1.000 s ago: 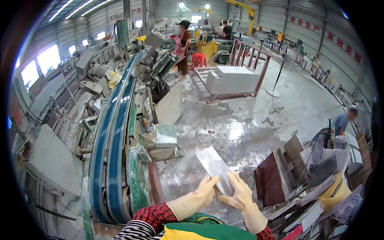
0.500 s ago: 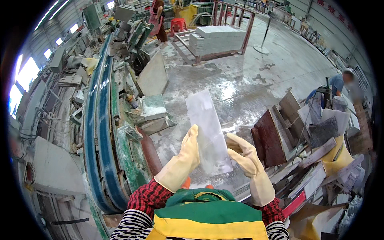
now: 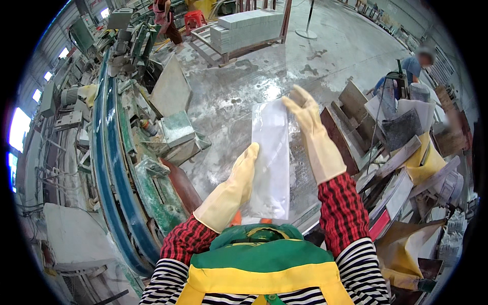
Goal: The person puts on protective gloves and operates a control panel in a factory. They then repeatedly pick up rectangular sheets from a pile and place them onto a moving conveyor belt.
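A long, pale stone slab (image 3: 271,168) with a glossy wet-looking face is held upright in front of me, its length pointing away. My left hand (image 3: 239,178), in a cream rubber glove, grips its left edge, thumb along the near face; the fingers behind are hidden. At the slab's far right corner is my right hand (image 3: 307,119), gloved alike, with thumb and fingers apart. Its thumb tip meets or almost meets the corner; I cannot tell which.
On the left runs a machine with a blue conveyor belt (image 3: 111,147). Stone offcuts and boards (image 3: 401,152) lean at the right. Stacked grey blocks (image 3: 249,30) rest on a rack ahead, near a red stool (image 3: 194,20). One person (image 3: 414,66) works at far right, another (image 3: 165,20) at far left.
My right hand has moved away from me, up along the slab's right edge to its far corner. The slab has turned from leaning left to nearly straight ahead, still in my left hand.
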`<act>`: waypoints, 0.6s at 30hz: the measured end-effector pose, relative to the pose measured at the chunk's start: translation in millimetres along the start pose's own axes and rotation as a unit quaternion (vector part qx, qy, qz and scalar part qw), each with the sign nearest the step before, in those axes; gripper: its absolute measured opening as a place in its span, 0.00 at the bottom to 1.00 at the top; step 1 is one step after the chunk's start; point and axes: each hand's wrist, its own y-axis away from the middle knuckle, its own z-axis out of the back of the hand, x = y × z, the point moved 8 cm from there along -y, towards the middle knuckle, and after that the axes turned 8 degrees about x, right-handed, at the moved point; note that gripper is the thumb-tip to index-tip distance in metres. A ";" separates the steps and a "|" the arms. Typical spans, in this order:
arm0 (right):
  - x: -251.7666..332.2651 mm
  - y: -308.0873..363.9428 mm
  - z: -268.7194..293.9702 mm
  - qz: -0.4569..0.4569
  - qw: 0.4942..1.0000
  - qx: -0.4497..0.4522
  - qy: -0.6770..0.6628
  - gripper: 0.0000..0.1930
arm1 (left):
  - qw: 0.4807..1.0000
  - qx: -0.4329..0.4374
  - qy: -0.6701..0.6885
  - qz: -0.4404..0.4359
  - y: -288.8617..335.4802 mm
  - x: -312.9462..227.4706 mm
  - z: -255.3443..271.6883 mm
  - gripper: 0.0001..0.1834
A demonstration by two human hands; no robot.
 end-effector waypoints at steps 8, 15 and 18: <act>-19.4 110.0 -28.4 -0.056 0.992 0.107 0.021 0.51 | 0.999 -0.026 0.037 0.014 -11.0 -7.2 16.8 0.28; -26.2 202.7 -31.8 -0.161 0.960 0.137 -0.183 0.36 | 0.994 0.006 0.084 -0.064 -27.4 -14.8 22.8 0.26; -39.3 183.4 -29.4 -0.202 0.933 0.127 -0.268 0.30 | 0.993 0.090 0.023 -0.077 -33.6 -5.1 4.6 0.25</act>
